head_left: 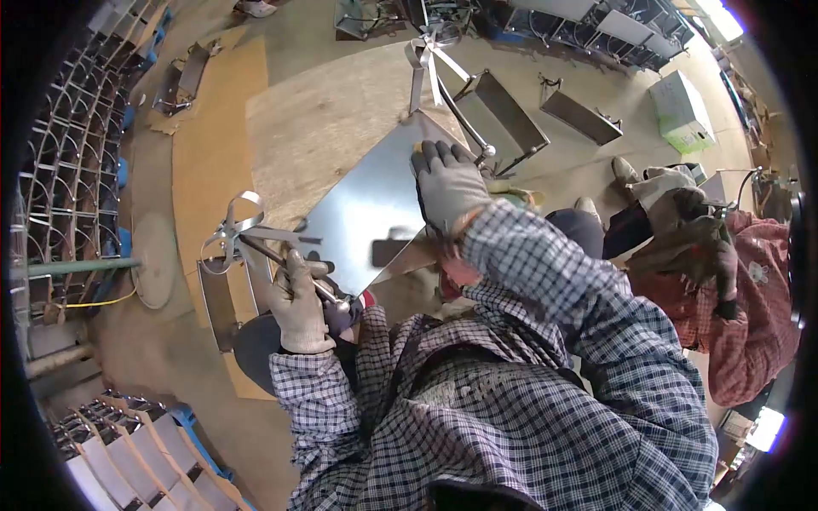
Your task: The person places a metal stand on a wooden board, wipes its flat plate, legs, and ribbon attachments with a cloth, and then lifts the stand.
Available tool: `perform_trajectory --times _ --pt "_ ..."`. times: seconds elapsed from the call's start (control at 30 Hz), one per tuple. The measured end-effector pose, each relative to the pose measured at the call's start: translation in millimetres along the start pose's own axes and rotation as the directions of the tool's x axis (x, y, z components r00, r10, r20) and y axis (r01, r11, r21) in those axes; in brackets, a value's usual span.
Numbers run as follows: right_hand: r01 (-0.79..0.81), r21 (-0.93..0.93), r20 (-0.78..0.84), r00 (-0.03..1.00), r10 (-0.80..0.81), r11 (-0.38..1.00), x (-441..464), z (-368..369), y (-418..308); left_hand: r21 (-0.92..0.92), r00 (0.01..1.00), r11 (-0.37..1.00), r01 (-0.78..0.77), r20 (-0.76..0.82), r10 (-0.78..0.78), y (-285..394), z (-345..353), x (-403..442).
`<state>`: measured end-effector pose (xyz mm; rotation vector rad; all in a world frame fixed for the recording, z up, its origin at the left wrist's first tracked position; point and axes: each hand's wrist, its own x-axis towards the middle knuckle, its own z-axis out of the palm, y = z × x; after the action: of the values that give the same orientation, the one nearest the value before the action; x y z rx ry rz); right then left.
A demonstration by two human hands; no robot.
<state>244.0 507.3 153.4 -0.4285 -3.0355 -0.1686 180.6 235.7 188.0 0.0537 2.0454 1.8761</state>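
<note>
A shiny metal panel (362,200) lies tilted in front of me, with a curled metal strip ornament (243,223) at its left end and another ornament (426,55) at its far end. My left hand (298,302), in a light work glove, is closed around the dark metal bar at the near left corner. My right hand (452,187), in a grey-palmed glove, lies on the panel's right edge with its fingers stretched out. Something small and tan shows beside its fingertips; I cannot make out what it is. A dark reflection crosses the panel below that hand.
A plywood board (315,111) and cardboard (213,153) lie under and beyond the panel. Metal trays (503,111) stand on the floor ahead. Racks of metal frames (77,162) line the left. A co-worker in a red checked shirt (754,298) sits at right, near a white-green box (682,111).
</note>
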Motion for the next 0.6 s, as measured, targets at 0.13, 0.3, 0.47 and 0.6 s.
perform_trajectory --times 0.13,0.3,0.47,0.6 --pt "-0.264 0.155 0.242 0.944 0.223 0.952 50 0 3 0.006 1.000 1.000 -0.003 -0.010 0.003 -1 0 -1" --pt "-0.104 0.019 0.057 0.993 0.103 0.994 45 8 -24 -0.047 1.000 0.999 0.004 -0.012 -0.005 8 4 -4" --pt "-0.030 0.201 0.103 0.995 0.009 0.979 37 5 -25 -0.033 0.999 0.999 -0.010 -0.037 0.009 3 3 -3" --pt "-0.192 0.178 0.347 0.930 0.121 0.965 99 35 -10 -0.001 1.000 1.000 -0.021 -0.023 0.021 12 7 -5"
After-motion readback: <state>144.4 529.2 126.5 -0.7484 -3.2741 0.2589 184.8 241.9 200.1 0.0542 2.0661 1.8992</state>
